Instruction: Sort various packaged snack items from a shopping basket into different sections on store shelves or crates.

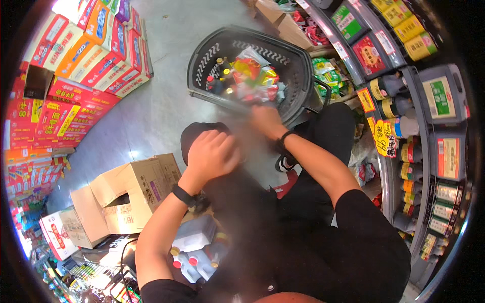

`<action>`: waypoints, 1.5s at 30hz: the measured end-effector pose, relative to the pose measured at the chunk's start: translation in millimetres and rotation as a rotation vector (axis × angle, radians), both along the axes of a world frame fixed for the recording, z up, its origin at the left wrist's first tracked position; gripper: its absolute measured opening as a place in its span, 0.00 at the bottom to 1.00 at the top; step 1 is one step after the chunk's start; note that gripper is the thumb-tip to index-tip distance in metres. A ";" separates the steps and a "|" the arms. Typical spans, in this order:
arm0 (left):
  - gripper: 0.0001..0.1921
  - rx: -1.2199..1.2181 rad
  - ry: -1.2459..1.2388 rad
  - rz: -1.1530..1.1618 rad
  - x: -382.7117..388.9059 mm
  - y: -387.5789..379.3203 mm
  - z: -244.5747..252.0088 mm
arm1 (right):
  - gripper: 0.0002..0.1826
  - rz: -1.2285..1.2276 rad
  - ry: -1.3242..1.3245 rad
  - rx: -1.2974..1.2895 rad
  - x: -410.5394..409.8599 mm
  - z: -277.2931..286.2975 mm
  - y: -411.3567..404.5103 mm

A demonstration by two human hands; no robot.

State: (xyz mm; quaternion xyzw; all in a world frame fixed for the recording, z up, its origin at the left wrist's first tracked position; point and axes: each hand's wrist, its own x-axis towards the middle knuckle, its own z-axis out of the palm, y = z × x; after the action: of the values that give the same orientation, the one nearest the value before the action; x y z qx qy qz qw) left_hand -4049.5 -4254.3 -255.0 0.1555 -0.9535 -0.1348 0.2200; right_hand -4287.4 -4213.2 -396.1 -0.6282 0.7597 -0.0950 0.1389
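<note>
My left hand [214, 156] is over my bent left knee, its fingers curled in and nothing seen in them. At the near rim of a black plastic shopping basket [197, 92] is my right hand [268, 122]. A hazy smear over the picture hides its fingertips, so whether it grips the rim or anything else cannot be told. Inside the basket lie several bottles with dark bodies [215, 84] and a heap of red, yellow and silver packets [257, 72]. A blurred green and yellow shape covers part of that heap.
Stacked red and white cartons [94, 57] stand at left. An opened cardboard box [129, 197] is on my left, near white jugs with red caps [193, 265]. Shelves of sauce bottles [407, 151] run along my right. Green packets [327, 74] lie beside the basket.
</note>
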 end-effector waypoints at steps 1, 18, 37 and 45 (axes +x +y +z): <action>0.09 0.005 -0.007 0.017 1.5 -1.5 -0.1 | 0.12 0.003 -0.017 -0.002 2.5 11.1 0.9; 0.08 -0.050 -0.045 0.101 28.1 7.0 -7.1 | 0.07 0.034 -0.037 -0.050 6.8 -19.0 6.3; 0.08 -0.079 -0.107 0.123 28.4 12.9 -1.0 | 0.13 -0.136 -0.223 -0.064 72.1 -22.9 -95.0; 0.09 -0.073 -0.367 0.100 16.5 5.6 13.0 | 0.20 0.120 -0.401 0.026 5.8 44.7 -84.8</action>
State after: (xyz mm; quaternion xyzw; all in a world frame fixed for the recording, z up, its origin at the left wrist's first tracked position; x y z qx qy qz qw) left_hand -4033.0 -4248.7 -242.0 0.2167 -0.9730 -0.0584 0.0542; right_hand -4281.6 -4297.9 -351.4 -0.6391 0.6791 -0.1999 0.3007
